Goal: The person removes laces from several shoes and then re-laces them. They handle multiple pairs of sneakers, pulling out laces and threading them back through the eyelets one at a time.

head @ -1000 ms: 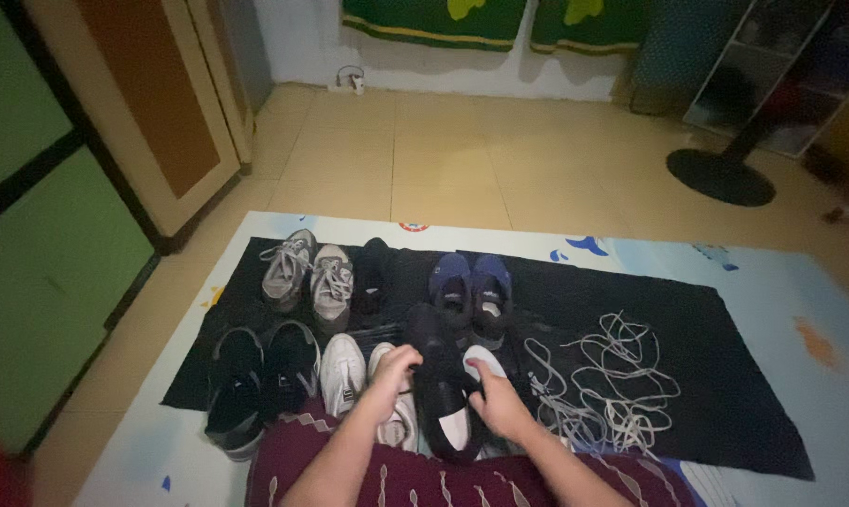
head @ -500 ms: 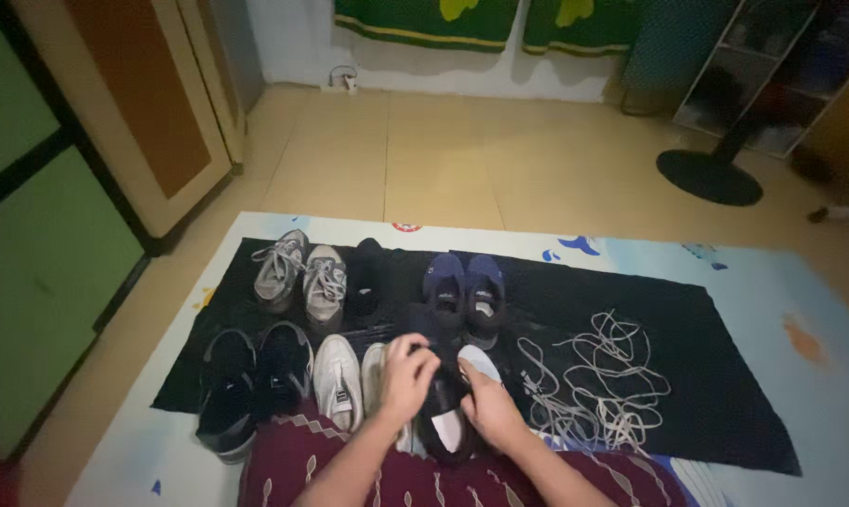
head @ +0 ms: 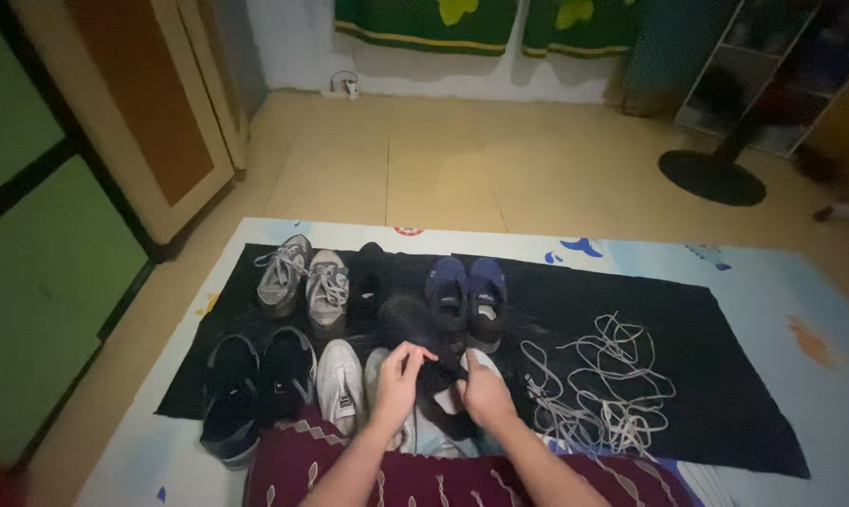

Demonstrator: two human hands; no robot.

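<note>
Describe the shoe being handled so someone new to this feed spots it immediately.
Start at the black cloth spread on the pale floor mat. In its front row, right of the white sneaker, sits a black shoe between the left hand and right hand. It alone shows a white insole.

One head cam only, worn high, tilted down and fwd, wide angle, near edge cuts off at wearer's lap and forearms, black cloth (head: 687, 376) on mat mid-frame, tiled floor beyond, far wall at top, cabinet (head: 133, 113) far left, no 2nd view to overlap
</note>
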